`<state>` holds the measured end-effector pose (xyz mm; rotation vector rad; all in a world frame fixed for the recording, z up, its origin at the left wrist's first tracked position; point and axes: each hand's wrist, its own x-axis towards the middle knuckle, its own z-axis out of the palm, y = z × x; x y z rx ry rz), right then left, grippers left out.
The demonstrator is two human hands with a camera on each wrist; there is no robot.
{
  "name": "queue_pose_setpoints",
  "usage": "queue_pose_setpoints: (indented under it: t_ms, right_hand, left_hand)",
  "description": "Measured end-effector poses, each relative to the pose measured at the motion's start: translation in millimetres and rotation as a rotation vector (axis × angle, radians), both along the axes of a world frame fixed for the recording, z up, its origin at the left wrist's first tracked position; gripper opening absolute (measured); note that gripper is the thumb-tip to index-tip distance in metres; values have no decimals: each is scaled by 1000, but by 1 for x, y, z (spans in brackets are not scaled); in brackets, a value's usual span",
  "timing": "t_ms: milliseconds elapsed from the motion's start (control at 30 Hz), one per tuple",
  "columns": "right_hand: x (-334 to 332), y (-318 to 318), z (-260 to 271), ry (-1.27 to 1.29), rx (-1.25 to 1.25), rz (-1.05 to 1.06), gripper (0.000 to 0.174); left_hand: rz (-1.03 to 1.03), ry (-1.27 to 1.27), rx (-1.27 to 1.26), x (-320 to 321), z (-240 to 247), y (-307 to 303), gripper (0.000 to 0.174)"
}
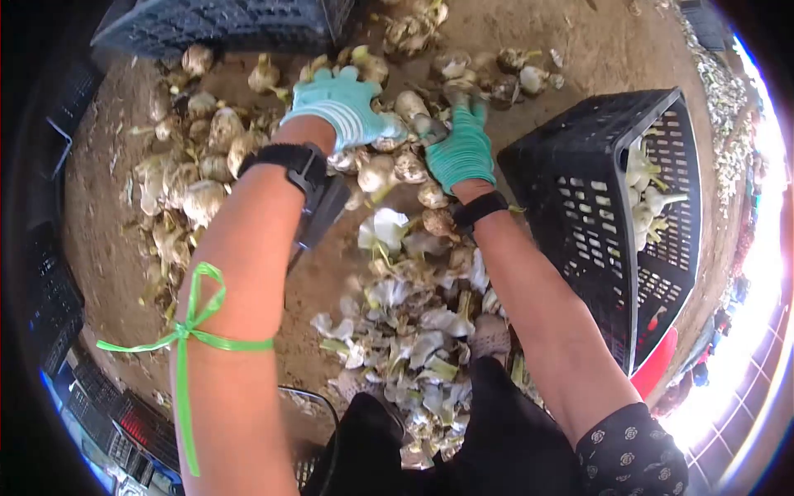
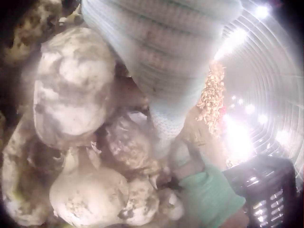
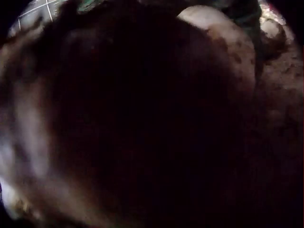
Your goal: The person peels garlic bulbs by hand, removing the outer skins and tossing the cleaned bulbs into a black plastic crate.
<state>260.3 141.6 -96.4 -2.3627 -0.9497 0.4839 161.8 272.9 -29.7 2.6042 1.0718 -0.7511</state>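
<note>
In the head view my left hand (image 1: 337,107), in a pale turquoise glove, lies palm down with fingers spread over garlic bulbs (image 1: 376,172). Its cuff fills the top of the left wrist view, beside a large soiled bulb (image 2: 73,85). To the right, my right hand (image 1: 461,149), in a green glove, reaches forward with fingers extended against bulbs. A dark grey piece shows by its thumb; whether it is a tool or the glove's tip, I cannot tell. One bulb (image 1: 411,105) lies between the hands. The right wrist view is mostly dark, with a bulb (image 3: 228,40) at the top.
A black crate (image 1: 571,182) lies tilted at the right with garlic bulbs (image 1: 645,198) inside. Another dark crate (image 1: 223,25) stands at the top left. More bulbs (image 1: 203,202) are spread over the brown ground at left. Loose skins and trimmings (image 1: 422,322) cover the ground near the feet.
</note>
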Motion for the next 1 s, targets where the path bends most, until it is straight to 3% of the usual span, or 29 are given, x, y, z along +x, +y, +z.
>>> queue_pose_setpoints:
  t_ms: [33, 67, 167, 200, 267, 333, 400, 500, 533, 600, 700, 733, 767, 800, 867, 933, 967, 1000]
  right_hand:
    - [-10, -4, -7, -179, -50, 111, 59]
    - [-14, -10, -6, -170, -63, 117, 59]
    - [-26, -20, 4, 186, 45, 192, 45]
    - [-26, -27, 11, 190, 43, 194, 45]
    - [-32, -47, 43, 74, -13, 399, 40]
    - [-53, -72, 79, -139, 209, 635, 39]
    - [-83, -93, 66, 99, 168, 945, 41]
    - [-117, -101, 38, 14, 96, 901, 33]
    - [-117, -98, 20, -74, 3, 950, 34]
    - [-127, -110, 35, -22, -171, 1036, 42]
    - [-151, -171, 29, -43, -267, 1146, 46]
    - [-158, -194, 27, -70, -168, 1145, 45]
    - [-139, -192, 38, 602, -403, 1363, 41]
    - [-126, -196, 49, 607, -405, 1355, 41]
    - [-97, -199, 63, 780, -96, 812, 36]
    - [-69, -194, 63, 570, 233, 448, 33]
    - [-63, -199, 49, 559, 254, 461, 33]
    - [-59, -206, 21, 200, 79, 480, 33]
  left_hand:
    - [-33, 0, 16, -5, -4, -3, 60]
    - [-64, -2, 37, -10, -2, -7, 58]
    - [-110, 56, -31, -23, 11, -19, 56]
    - [-125, 63, -41, -25, 13, -23, 55]
    - [-143, 64, 34, -36, 10, -29, 53]
    - [-194, 21, 55, -45, 8, -34, 52]
    - [-203, 19, 42, -46, 13, -42, 51]
    - [-199, -29, 139, -56, 7, -54, 51]
    - [-203, -28, 137, -60, 5, -60, 51]
    - [-170, -126, 240, -69, 1, -73, 51]
    - [-89, -416, 274, -90, 15, -109, 59]
    - [-110, -476, 322, -100, 23, -125, 59]
    - [-128, -559, 265, -112, 27, -141, 59]
    - [-153, -645, 202, -125, 30, -156, 59]
    - [-15, -545, 1, -150, 14, -192, 59]
    - [98, -197, -74, -156, 7, -223, 66]
    - [169, -77, -145, -153, 7, -237, 69]
    - [242, 36, -211, -149, 6, -251, 72]
